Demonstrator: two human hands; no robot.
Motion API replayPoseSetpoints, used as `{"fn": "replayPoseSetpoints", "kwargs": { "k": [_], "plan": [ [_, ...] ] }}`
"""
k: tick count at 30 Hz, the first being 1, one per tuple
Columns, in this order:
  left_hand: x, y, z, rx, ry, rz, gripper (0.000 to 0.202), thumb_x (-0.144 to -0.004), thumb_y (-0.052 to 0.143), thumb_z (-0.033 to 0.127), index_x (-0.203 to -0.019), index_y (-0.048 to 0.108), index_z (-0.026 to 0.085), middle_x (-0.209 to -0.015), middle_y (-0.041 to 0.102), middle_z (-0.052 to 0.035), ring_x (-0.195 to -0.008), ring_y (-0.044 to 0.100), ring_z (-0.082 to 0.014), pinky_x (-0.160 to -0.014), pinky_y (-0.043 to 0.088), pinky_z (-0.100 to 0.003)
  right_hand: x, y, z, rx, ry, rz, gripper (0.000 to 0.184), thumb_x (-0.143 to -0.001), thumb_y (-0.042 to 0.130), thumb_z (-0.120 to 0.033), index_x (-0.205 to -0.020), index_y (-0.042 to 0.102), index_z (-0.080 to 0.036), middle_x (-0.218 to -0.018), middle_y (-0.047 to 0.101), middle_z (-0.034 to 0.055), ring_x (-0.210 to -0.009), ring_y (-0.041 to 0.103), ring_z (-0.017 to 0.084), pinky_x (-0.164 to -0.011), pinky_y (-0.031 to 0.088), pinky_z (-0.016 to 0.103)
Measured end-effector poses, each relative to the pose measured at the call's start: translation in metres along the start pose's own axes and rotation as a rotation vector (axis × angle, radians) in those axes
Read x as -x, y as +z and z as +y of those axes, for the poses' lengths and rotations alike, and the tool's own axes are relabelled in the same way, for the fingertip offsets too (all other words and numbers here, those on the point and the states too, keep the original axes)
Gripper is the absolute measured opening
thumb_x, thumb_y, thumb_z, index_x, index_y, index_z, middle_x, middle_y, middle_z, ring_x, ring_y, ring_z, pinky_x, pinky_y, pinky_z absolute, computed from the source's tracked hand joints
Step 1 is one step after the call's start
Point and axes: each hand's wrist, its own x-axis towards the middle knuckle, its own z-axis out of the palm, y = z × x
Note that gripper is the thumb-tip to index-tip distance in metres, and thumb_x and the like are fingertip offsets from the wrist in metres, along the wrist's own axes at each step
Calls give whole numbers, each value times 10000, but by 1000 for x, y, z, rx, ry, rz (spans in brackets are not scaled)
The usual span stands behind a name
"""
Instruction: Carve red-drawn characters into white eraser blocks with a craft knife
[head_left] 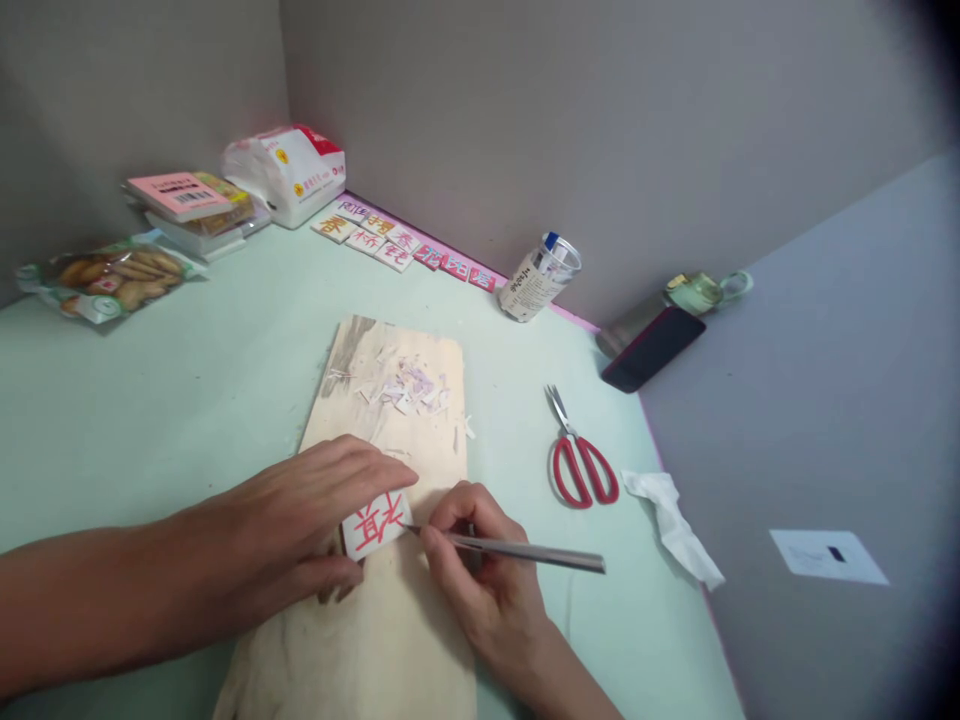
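A small white card [375, 526] with a red Chinese character lies on the wooden board [390, 640]. My left hand [322, 510] grips it, fingers along its far edge and thumb at its near left corner. In a pen-like pinch, my right hand [487, 580] holds a slim silver craft knife [525, 551]. Its thin dark tip meets the card's right edge; whether it cuts in, I cannot tell. Farther up the board lies a heap of white and purple shavings [411, 388].
Red-handled scissors [576, 460] and a crumpled tissue [676, 525] lie to the right. Behind are a can [532, 285], a phone [652, 350], a cup [697, 291] and several character cards [367, 238]. Snacks [120, 280], books [180, 196] and a tissue pack [292, 175] sit back left.
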Motion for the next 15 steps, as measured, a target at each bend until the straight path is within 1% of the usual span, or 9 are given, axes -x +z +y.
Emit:
{"fn": "replayPoseSetpoints", "kwargs": {
  "k": [4, 9, 13, 15],
  "plan": [
    [1, 1, -2, 3, 21, 8, 854, -913, 653, 85, -1673, 404, 387, -1591, 663, -10, -1479, 603, -266, -1229, 517, -377, 0, 1, 4, 4, -8, 4, 197, -1037, 658, -179, -877, 565, -247, -748, 540, -64, -614, 421, 114, -562, 348, 236],
    [1, 0, -3, 3, 18, -12, 855, -916, 654, 86, -1670, 393, 396, -1596, 656, -3, -1480, 597, -258, -1195, 527, -354, 1, 0, 4, 3, -27, 6, 194, -1038, 665, -183, -877, 578, -246, -751, 552, -65, -618, 436, 109, -563, 355, 228],
    [3, 2, -4, -10, 21, -15, 875, -920, 660, 81, -1684, 376, 398, -1616, 640, -2, -1499, 580, -257, -1231, 499, -363, 2, -1, 2, 65, -36, -13, 204, -1015, 670, -160, -864, 567, -249, -754, 553, -65, -598, 427, 104, -548, 348, 222],
    [4, 3, -3, -28, 25, -2, 891, -912, 693, 85, -1684, 376, 395, -1621, 637, -8, -1494, 584, -270, -1227, 499, -373, 3, -1, 1, 105, -59, -30, 221, -996, 672, -147, -847, 546, -251, -765, 571, -57, -606, 451, 106, -555, 355, 224]
  ]
}}
